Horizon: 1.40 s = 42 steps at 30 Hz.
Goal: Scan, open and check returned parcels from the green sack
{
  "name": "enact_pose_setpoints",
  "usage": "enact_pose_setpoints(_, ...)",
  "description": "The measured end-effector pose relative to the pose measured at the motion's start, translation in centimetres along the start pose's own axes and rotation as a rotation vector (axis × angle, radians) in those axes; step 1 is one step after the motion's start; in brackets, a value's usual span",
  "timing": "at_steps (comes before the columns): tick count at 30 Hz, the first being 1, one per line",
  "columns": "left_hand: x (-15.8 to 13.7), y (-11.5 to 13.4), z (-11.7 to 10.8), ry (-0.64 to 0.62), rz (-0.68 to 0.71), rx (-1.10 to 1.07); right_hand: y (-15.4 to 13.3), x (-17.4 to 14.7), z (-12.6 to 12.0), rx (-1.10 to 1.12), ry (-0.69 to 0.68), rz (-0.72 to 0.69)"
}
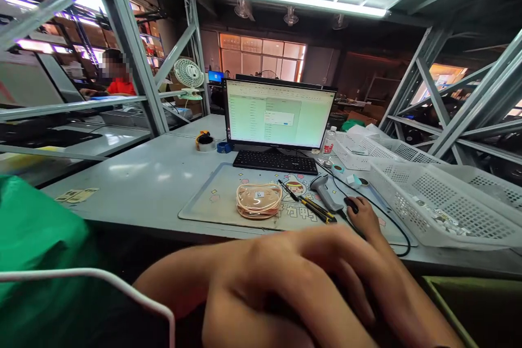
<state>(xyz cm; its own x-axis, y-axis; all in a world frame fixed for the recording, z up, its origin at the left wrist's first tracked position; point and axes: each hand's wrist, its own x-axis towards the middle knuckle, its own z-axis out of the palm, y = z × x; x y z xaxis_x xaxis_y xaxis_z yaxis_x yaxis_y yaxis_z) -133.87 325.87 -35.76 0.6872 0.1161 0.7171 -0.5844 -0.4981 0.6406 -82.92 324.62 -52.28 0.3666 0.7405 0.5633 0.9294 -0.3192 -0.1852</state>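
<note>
My right hand (364, 217) rests on a black computer mouse (351, 205) at the right of the printed desk mat (212, 201). Very close to the camera, my left hand (281, 288) crosses in front of my right forearm. Its fingers are bent and apart, with the tips out of view, and I see nothing in them. Whether it touches the forearm I cannot tell. A grey barcode scanner (325, 194) lies left of the mouse, beside yellow-and-black pen-like tools (314, 209). A coiled pinkish cable (259, 201) with a white label sits mid-mat.
Behind the mat stand a black keyboard (275, 162) and a lit monitor (281, 114). White perforated baskets (432, 190) line the right side, near a bottle (328, 141). Tape rolls (205, 143) lie at left. A green cloth or bag (36, 250) and white cable (101, 274) are lower left. Someone in red (122, 86) sits beyond the rack.
</note>
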Motion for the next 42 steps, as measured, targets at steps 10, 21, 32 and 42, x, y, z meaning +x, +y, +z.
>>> enact_pose_setpoints(10,-3.2,-16.3,-15.3,0.466,-0.422,0.344,0.7,-0.1,0.4,-0.019,0.066,-0.071)
enact_pose_setpoints(21,-6.7,-35.6,-28.3,0.475,-0.864,0.846,-6.0,6.6,-3.0,0.013,0.396,-0.216)
enact_pose_setpoints(32,-6.7,-38.2,-28.0,0.271,-0.962,1.145,-24.6,17.2,11.4,0.285,-0.215,-0.347)
enact_pose_setpoints(42,-5.5,-39.3,-29.0,0.215,-0.913,1.077,-29.8,18.5,18.0,0.043,-0.505,-0.337)
